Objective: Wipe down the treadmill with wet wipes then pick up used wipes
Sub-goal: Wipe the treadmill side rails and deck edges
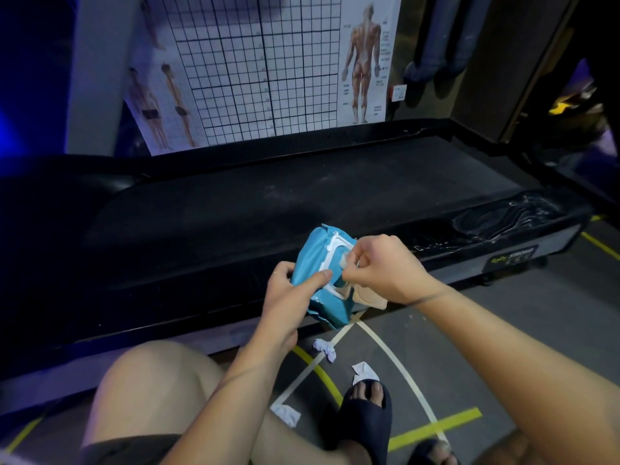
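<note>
Teal soft plastic pack of wet wipes (pixel 313 256): held up in front of the near edge of the long black treadmill (pixel 302 203), between both hands. Gripped from the left by the left hand (pixel 288 297), fingers curled behind the pack, thumb laid across the white frame of the opening. Pinched at that opening between thumb and forefinger of the right hand (pixel 379 270): white wipe tip (pixel 345 262), barely out. Beige flap lid (pixel 367 298) folded back, under the right wrist. Down on the grey floor (pixel 486 330) with its yellow and white lines, three crumpled white used wipes (pixel 324 350): one near the treadmill's edge, one touching the toe of a dark slide sandal (pixel 365 411), one beside a bare leg. Pale dusty smears on the belt. Behind the treadmill, propped upright, a large anatomy poster (pixel 268 68).
</note>
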The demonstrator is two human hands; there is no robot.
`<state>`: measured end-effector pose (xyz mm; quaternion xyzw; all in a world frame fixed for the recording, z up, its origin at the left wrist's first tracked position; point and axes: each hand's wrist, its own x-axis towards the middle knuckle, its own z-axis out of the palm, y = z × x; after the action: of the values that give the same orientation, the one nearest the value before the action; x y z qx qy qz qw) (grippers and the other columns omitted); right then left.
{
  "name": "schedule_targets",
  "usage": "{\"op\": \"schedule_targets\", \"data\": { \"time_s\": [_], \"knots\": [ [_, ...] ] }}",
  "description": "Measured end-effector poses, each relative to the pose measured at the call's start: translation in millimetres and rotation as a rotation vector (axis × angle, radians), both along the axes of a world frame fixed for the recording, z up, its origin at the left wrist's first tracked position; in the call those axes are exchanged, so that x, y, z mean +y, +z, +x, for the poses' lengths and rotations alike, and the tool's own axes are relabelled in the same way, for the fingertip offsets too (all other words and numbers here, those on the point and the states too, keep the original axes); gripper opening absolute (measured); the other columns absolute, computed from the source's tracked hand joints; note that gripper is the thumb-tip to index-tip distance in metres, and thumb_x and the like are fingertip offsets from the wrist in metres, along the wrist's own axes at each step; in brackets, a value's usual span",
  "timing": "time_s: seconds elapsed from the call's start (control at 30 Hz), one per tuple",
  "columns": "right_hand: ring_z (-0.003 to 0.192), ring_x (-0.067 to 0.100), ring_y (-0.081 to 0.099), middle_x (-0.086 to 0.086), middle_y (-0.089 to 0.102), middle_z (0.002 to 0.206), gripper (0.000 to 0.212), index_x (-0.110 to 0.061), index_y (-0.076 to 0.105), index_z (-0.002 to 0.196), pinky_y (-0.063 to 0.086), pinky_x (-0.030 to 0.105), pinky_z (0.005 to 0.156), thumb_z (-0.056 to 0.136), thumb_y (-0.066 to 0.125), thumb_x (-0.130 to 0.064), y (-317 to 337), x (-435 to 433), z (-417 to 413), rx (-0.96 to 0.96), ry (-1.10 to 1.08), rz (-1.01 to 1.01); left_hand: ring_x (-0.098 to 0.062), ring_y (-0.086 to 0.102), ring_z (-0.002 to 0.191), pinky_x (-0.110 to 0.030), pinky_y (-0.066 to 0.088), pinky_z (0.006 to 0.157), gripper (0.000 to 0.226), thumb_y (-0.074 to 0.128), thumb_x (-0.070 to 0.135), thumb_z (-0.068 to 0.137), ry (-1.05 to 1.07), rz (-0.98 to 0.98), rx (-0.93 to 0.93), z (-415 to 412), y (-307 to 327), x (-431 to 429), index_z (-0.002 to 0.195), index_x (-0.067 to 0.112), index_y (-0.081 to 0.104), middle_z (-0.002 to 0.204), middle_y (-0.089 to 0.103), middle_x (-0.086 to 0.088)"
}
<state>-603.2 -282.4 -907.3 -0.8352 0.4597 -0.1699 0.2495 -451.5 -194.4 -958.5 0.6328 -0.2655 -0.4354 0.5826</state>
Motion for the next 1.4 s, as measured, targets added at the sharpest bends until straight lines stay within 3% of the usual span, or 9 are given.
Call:
{"op": "schedule_targets", "data": {
  "time_s": [0.17,0.37,0.5,0.6,0.73,0.9,1.1,1.27,1.4],
  "knots": [
    [0.052,0.01,0.047,0.001,0.055,0.056,0.013,-0.007,0.063,0.072,0.041,0.023,0.05,0.083,0.069,-0.01,-2.0,4.8,-0.7,-0.342,0.036,0.473,-0.027,0.076,0.088,-0.056,0.063,0.079,0.039,0.087,0.019,0.081,0.032,-0.014,0.01,1.3,-3.2,-0.6,0.107,0.009,0.06,0.098,0.076,-0.011],
    [0.041,0.005,0.027,-0.006,0.035,0.05,0.029,-0.002,0.071,0.076,0.022,0.017,0.041,0.096,0.051,-0.006,1.1,-0.4,-1.2,-0.77,-0.014,0.889,-0.017,0.076,0.084,-0.031,0.06,0.069,0.035,0.087,0.02,0.083,0.033,-0.072,-0.106,10.2,-3.0,3.6,0.105,0.012,0.061,0.097,0.077,-0.005],
    [0.032,0.0,0.025,-0.013,0.027,0.043,0.038,-0.02,0.055,0.057,0.02,0.014,0.035,0.091,0.042,-0.009,25.3,0.4,-0.6,-1.003,0.0,1.148,-0.021,0.077,0.084,-0.035,0.061,0.069,0.032,0.086,0.015,0.084,0.06,-0.097,-0.097,20.3,-5.2,11.0,0.104,0.009,0.061,0.093,0.078,-0.007],
    [0.034,0.003,0.025,-0.011,0.025,0.042,0.02,-0.023,0.04,0.065,0.024,0.016,0.035,0.083,0.042,-0.016,58.0,-5.1,-11.0,-1.045,0.059,1.085,-0.026,0.074,0.081,-0.04,0.061,0.067,0.029,0.084,0.013,0.085,0.177,-0.057,-0.038,29.4,-15.1,15.3,0.1,0.006,0.06,0.093,0.076,-0.016],
    [0.045,0.01,0.033,-0.004,0.03,0.054,0.023,-0.022,0.032,0.069,0.028,0.021,0.039,0.081,0.052,-0.019,62.6,-4.2,-17.6,-0.751,0.116,0.937,-0.013,0.068,0.066,-0.022,0.05,0.047,0.026,0.081,0.012,0.087,0.272,-0.005,0.024,40.5,-20.7,15.4,0.1,0.004,0.06,0.087,0.072,-0.011],
    [0.047,0.006,0.028,-0.009,0.028,0.055,0.018,-0.023,0.052,0.058,0.02,0.018,0.042,0.075,0.05,-0.02,37.6,-10.2,5.0,-0.889,0.1,1.14,-0.024,0.074,0.08,-0.037,0.06,0.067,0.031,0.083,0.017,0.086,0.303,0.046,0.078,59.5,-27.0,-0.4,0.106,0.003,0.064,0.094,0.077,-0.014],
    [0.051,0.007,0.028,-0.009,0.032,0.059,0.009,-0.024,0.043,0.077,0.024,0.02,0.044,0.082,0.049,-0.02,31.5,-28.6,10.9,-0.981,0.005,1.12,-0.027,0.072,0.078,-0.043,0.061,0.07,0.021,0.078,0.02,0.091,0.49,0.115,0.284,140.3,-42.6,-13.9,0.1,0.006,0.065,0.09,0.073,-0.014],
    [0.053,0.009,0.032,-0.007,0.038,0.061,0.03,-0.024,0.05,0.055,0.028,0.021,0.046,0.085,0.049,-0.019,26.9,-29.4,17.2,-0.93,-0.04,1.07,-0.04,0.066,0.109,-0.047,0.055,0.097,0.068,0.074,0.043,0.085,0.466,0.474,-0.241,178.9,-66.2,-13.6,0.133,-0.003,0.054,0.127,0.064,-0.025],
    [0.053,0.009,0.034,-0.006,0.04,0.062,0.019,-0.022,0.049,0.066,0.031,0.021,0.045,0.085,0.05,-0.019,24.6,-30.3,22.7,-0.912,-0.049,1.086,-0.051,0.028,0.144,-0.057,0.025,0.117,0.076,0.063,0.032,0.089,0.52,0.449,-0.901,151.6,-49.2,-8.1,0.152,0.0,0.035,0.157,0.031,-0.032]
  ]
}}
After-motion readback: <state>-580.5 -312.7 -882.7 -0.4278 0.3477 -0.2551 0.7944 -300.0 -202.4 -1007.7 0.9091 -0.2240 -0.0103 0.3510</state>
